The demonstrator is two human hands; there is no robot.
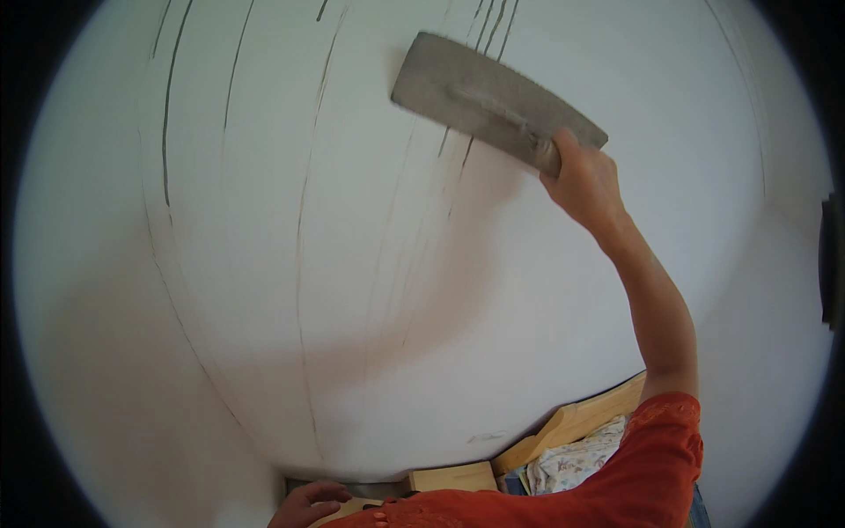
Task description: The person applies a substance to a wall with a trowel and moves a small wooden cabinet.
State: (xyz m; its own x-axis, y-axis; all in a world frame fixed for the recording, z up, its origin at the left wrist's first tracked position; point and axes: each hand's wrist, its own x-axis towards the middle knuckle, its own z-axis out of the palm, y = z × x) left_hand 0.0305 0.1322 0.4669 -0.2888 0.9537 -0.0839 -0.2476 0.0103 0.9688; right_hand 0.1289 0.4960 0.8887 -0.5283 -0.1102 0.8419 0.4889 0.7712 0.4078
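My right hand (585,180) grips the handle of a wide grey plastering trowel (475,92), its fingers wrapped round the grip. The trowel is raised high against a white wall (370,220), tilted with its left end higher. Dark streaks and thin lines run down the wall, and some pass behind the blade. At the bottom edge my left hand (308,503) is low, near a pale wooden surface. Its fingers are loosely bent and apart, with nothing seen in them. Part of that hand is cut off by the picture's edge.
A wooden headboard (572,427) stands against the wall at the lower right, with floral bedding (576,462) before it. Beside it is a pale wooden box-like piece (453,478). A dark object (827,264) juts in at the far right.
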